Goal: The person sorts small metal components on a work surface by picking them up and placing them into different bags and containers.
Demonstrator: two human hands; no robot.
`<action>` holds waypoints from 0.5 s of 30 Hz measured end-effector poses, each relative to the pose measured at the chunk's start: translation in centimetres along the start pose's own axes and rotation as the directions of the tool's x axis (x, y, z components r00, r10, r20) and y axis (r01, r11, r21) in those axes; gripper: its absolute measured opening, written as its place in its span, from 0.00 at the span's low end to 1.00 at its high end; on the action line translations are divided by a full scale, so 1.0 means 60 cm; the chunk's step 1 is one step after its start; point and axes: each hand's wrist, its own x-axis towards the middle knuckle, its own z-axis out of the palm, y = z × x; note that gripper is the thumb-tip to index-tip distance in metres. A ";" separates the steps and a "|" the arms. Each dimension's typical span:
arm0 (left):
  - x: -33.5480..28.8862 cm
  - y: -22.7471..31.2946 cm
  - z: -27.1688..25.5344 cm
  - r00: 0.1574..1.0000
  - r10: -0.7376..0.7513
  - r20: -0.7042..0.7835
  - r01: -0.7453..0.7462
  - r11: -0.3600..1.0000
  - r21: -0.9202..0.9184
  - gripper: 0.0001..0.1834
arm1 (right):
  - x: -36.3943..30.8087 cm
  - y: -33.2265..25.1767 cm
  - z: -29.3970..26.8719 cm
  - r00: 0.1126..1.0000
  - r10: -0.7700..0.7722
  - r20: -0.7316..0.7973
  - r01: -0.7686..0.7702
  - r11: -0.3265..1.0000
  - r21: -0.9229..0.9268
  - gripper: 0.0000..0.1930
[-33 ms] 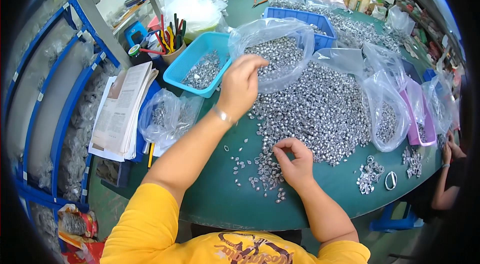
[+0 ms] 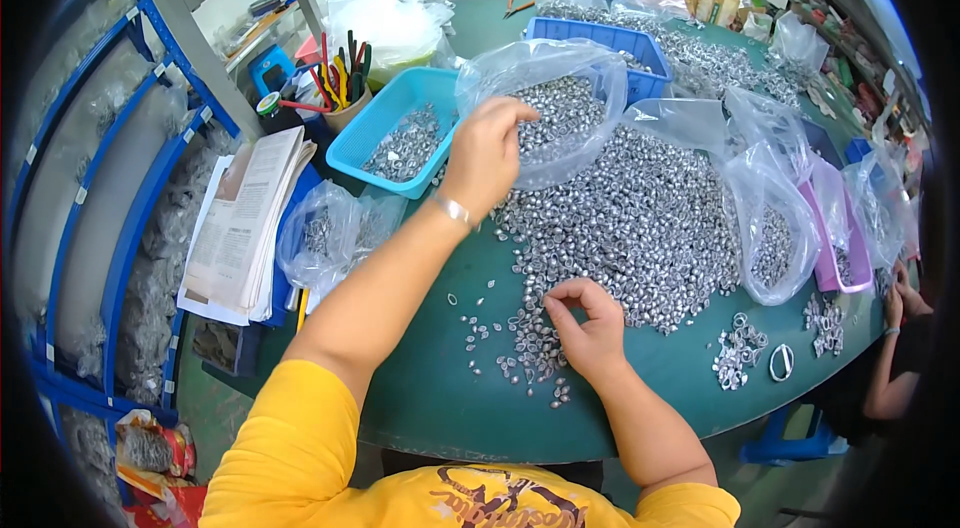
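Note:
My left hand (image 2: 486, 156) is over the near left rim of a clear plastic bag (image 2: 545, 168). Its fingers are bent and pressed together, and whatever they may hold is hidden. Inside the bag lie many small silver drop-shaped metal pieces. A big heap of the same metal pieces (image 2: 650, 228) spreads over the green table (image 2: 420, 368) in front of me. At the heap's near edge my right hand (image 2: 590, 328) is closed in a pinch, thumb against forefinger. Anything between those fingertips is too small to make out. A few loose pieces (image 2: 480, 330) lie left of it.
A light blue basket (image 2: 345, 150) with metal parts stands left of the bag, a darker blue crate (image 2: 655, 78) behind it. Filled plastic bags (image 2: 745, 218) and a purple basket (image 2: 825, 258) are at right. Papers (image 2: 240, 228) lie at left. Other people's hands (image 2: 905, 298) are at the right edge.
My left hand has shifted very slightly up and to the right at the bag's rim. The right hand stays in nearly the same place.

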 end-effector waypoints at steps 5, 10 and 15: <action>0.059 -0.083 0.063 0.865 -0.040 0.500 -0.157 0.925 0.345 0.08 | 0.003 -0.008 0.001 1.000 -0.024 0.012 0.024 1.000 -0.006 0.04; 0.033 -0.105 0.132 0.496 0.063 0.866 -0.550 0.794 0.258 0.23 | 0.002 -0.013 -0.006 0.999 -0.030 0.030 0.030 0.999 0.013 0.04; 0.080 -0.158 0.139 0.549 -0.061 0.834 -0.562 0.712 0.421 0.26 | -0.001 -0.012 0.000 0.997 -0.048 0.060 0.046 0.999 0.029 0.05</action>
